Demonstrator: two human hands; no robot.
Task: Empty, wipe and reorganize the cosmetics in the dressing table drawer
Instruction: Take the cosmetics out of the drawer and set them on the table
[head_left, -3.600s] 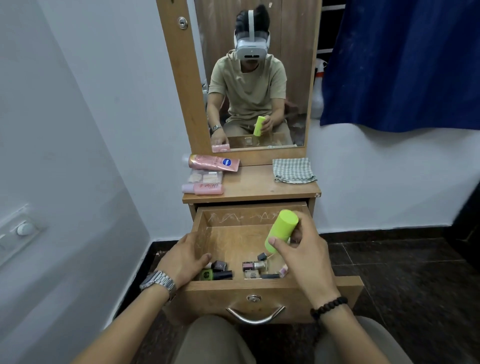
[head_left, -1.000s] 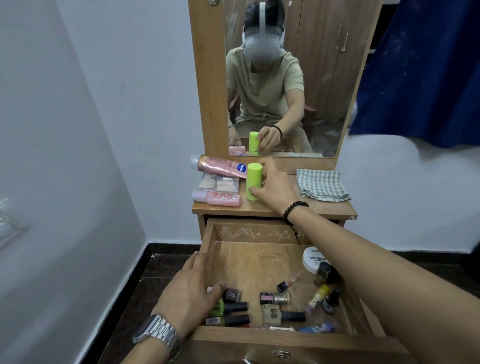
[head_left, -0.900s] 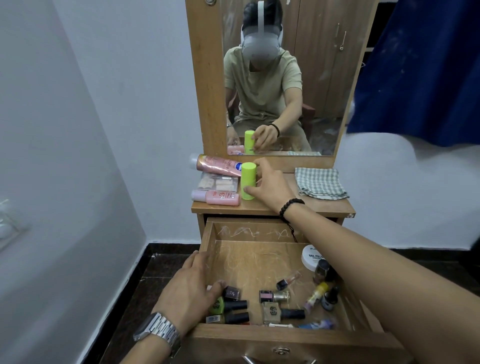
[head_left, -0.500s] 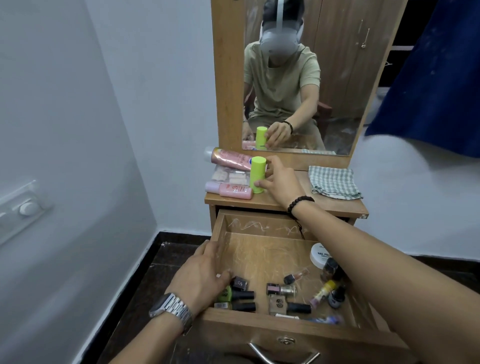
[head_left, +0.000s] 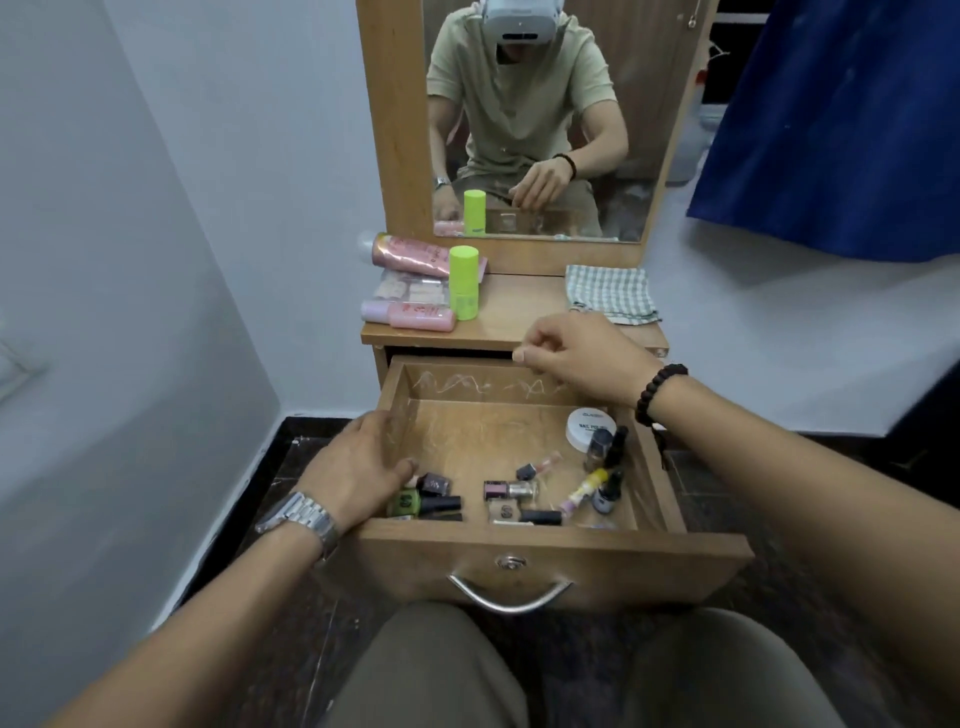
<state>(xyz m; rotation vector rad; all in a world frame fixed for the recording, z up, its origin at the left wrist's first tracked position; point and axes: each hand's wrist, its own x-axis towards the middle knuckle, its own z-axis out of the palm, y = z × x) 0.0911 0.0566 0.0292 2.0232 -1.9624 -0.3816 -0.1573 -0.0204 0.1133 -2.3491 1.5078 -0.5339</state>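
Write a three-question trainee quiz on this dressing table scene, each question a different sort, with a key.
1. True or false: the lime-green cylindrical bottle stands upright on the wooden tabletop.
2. Which hand rests on the open wooden drawer's side wall? A) left hand B) right hand
3. Fill in: the folded green-checked cloth lies on the tabletop's ____ side.

Key: 1 true; 2 A; 3 right.

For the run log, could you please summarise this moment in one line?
lime bottle: upright on tabletop | right hand: empty over drawer | left hand: on drawer's left wall
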